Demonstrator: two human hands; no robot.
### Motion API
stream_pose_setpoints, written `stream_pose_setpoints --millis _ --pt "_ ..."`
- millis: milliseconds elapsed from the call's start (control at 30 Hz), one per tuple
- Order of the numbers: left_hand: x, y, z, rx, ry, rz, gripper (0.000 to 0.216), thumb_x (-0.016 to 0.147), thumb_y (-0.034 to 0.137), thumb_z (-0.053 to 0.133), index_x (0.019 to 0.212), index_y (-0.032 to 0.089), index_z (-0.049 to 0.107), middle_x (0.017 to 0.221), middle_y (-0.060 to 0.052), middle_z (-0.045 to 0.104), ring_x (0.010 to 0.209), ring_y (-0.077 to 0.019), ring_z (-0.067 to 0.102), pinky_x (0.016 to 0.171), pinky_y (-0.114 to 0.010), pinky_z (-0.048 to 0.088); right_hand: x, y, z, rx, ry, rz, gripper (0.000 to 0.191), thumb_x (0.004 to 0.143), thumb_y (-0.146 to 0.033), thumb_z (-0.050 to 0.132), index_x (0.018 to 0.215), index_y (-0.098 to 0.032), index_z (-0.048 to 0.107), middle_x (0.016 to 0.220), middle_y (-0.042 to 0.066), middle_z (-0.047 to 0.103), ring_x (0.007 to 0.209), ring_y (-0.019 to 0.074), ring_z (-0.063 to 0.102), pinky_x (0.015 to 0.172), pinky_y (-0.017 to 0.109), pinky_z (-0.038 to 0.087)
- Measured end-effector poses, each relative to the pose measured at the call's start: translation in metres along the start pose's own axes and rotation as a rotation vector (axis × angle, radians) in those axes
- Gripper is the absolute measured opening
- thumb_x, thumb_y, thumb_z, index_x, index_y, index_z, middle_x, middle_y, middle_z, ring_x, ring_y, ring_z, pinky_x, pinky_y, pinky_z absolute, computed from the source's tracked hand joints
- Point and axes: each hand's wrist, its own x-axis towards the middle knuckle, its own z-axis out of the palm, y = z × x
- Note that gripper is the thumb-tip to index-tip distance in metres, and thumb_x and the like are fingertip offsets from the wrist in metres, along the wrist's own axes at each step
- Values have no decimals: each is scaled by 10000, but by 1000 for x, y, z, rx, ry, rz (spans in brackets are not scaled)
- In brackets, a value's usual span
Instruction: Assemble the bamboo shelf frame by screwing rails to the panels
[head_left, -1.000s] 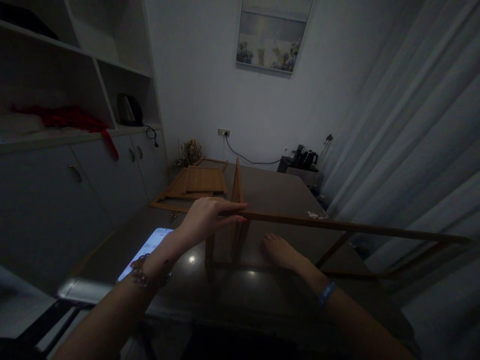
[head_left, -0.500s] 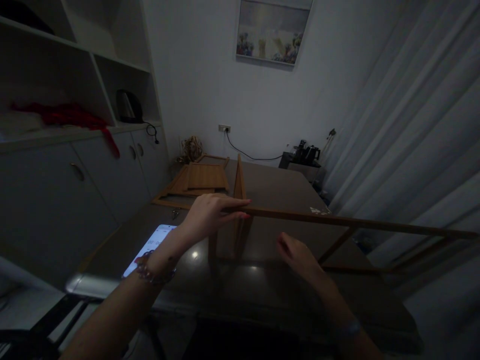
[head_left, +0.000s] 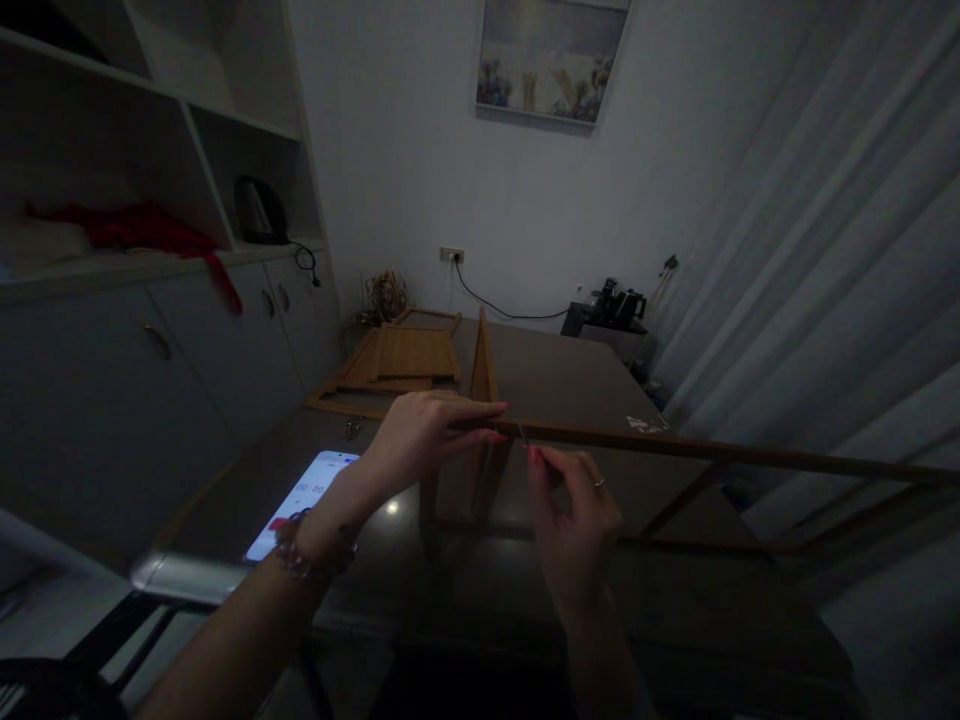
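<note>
A thin wooden frame (head_left: 697,452) stands on edge on a dark table (head_left: 570,385), its long top rail running to the right. My left hand (head_left: 424,432) is closed over the left end of that rail, holding it up. My right hand (head_left: 574,505) is raised just under the rail beside the left hand, thumb and fingers pinched on a small thin thing I cannot make out. An upright wooden panel (head_left: 484,372) rises behind the hands.
A lit phone (head_left: 306,491) lies on the table at the left. Flat wooden panels (head_left: 401,357) are stacked at the far left end. White cabinets (head_left: 150,370) with a kettle (head_left: 259,212) stand left. Curtains (head_left: 825,250) hang at the right.
My right hand lifted off the table top and rose to the rail, closing into a pinch. My left hand stayed on the rail.
</note>
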Motion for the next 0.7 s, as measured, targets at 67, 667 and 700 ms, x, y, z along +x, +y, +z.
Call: stream_pose_setpoints --millis 67,667,700 --pt "0 0 0 10 10 11 426 856 575 519 1217 376 624 966 22 760 767 -135 686 637 -235 396 -2 2 2 -28 -15 -5 59 911 -156 558 877 -174 602 717 -4 607 630 95 556 624 223 471" --pt "-1 0 -1 5 8 31 449 855 565 533 1254 368 595 992 21 755 852 -153 693 665 -237 420 -6 -3 -4 3 -108 -6 35 882 -133 599 886 -167 605 763 -2 659 674 100 621 654 218 490" --pt "-1 1 -1 5 5 31 445 857 562 533 1252 366 596 1000 21 754 853 -152 693 666 -237 421 -5 -3 -4 5 -116 -9 38 883 -130 595 888 -167 605 759 -2 652 674 101 614 652 221 489"
